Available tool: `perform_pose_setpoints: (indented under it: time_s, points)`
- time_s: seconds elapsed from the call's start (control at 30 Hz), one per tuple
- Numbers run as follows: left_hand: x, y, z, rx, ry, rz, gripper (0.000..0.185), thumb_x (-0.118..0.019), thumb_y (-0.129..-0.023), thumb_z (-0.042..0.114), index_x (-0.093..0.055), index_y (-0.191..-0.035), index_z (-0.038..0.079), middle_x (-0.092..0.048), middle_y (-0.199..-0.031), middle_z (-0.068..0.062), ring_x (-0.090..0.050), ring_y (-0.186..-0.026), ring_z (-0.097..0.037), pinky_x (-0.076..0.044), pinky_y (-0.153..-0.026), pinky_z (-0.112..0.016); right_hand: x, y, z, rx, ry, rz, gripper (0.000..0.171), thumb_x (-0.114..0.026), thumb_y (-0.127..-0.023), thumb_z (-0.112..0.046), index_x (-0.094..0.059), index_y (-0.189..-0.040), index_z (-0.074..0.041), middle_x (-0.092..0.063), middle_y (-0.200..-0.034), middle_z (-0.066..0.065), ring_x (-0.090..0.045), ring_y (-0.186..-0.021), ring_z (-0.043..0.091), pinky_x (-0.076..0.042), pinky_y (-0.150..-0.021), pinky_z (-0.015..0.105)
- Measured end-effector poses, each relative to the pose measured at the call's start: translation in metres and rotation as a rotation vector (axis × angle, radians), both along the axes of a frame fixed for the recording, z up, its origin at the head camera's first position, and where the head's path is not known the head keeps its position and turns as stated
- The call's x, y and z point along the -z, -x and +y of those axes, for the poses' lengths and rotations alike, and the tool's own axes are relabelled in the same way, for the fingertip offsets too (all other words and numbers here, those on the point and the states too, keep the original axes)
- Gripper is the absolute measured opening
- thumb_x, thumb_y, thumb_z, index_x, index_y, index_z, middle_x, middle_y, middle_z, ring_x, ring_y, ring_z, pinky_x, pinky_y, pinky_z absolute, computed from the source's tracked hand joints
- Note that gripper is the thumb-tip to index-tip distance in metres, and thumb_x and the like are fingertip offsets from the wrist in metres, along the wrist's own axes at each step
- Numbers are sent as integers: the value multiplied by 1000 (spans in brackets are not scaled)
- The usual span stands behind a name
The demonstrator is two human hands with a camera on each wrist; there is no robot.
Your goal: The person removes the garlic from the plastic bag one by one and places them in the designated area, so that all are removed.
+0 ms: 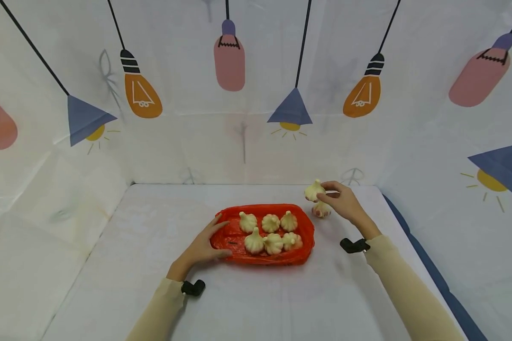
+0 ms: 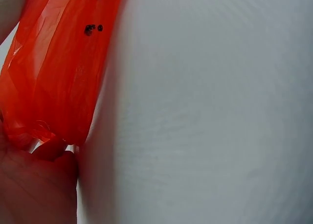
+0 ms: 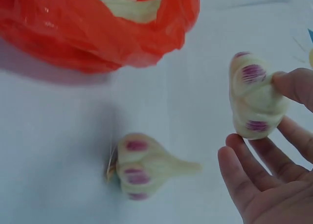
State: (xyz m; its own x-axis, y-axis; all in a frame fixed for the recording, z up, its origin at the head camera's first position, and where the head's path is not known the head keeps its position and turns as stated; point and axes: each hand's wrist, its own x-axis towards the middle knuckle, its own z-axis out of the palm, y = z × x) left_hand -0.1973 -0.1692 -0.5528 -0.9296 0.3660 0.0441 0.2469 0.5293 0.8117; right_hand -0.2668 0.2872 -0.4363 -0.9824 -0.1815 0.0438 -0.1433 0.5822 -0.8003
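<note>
An orange-red plastic bag (image 1: 300, 253) lies spread on the white table and holds several garlic bulbs (image 1: 271, 234). My left hand (image 1: 205, 245) rests on the bag's left edge with fingers spread; the bag (image 2: 54, 67) fills the left wrist view's left side above my palm (image 2: 34, 185). My right hand (image 1: 339, 198) pinches one garlic bulb (image 1: 313, 190) in the air, right of the bag. The held bulb (image 3: 254, 97) has purple streaks and sits between my thumb and fingers (image 3: 259, 170). Another bulb (image 3: 144, 166) lies on the table under it, also seen in the head view (image 1: 321, 210).
White sheets printed with lamps form walls behind and on both sides of the table (image 1: 256, 303). A dark blue strip (image 1: 435, 274) runs along the table's right edge. Small black cameras are strapped at my left wrist (image 1: 193, 287) and right wrist (image 1: 354, 245).
</note>
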Motion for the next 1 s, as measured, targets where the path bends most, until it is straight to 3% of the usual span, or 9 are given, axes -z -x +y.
perform_pose_setpoints:
  time_s: [0.3,0.47,0.7,0.93,1.0]
  points:
    - [0,0,-1,-13,-11,19,89,-87,-79,45,-48,-155,18,-21,-172,-10,-20,-157,-42,-25,-120,-69,5,-1,24,53,-17,38,58,-65,-101,-42,-53,-145,-5,-56,-146,21,-63,-125,43,-52,-102,57]
    - [2,0,-2,-7,-9,13,88,-86,-80,46,-48,-155,19,-20,-173,-9,-19,-158,-41,-25,-120,-69,10,-3,36,74,-36,65,55,-65,-102,-38,-54,-144,-4,-56,-145,22,-63,-123,43,-55,-95,41]
    - [1,1,-1,-9,5,9,88,-85,-81,48,-48,-155,18,-20,-172,-9,-19,-157,-42,-26,-120,-69,15,-6,51,99,-34,63,57,-66,-101,-39,-53,-145,-5,-56,-146,21,-63,-123,36,-49,-84,14]
    - [-1,1,0,-18,18,0,88,-85,-81,45,-48,-155,18,-21,-172,-9,-20,-157,-42,-28,-119,-69,19,-11,67,107,-36,36,63,-62,-102,-42,-48,-150,-3,-51,-150,24,-59,-127,44,-46,-82,11]
    - [-2,0,0,-19,19,6,87,-85,-81,45,-48,-155,18,-22,-172,-10,-21,-157,-43,-28,-119,-70,22,-12,71,113,-36,14,65,-62,-102,-43,-46,-151,-3,-50,-151,25,-62,-125,37,-47,-82,11]
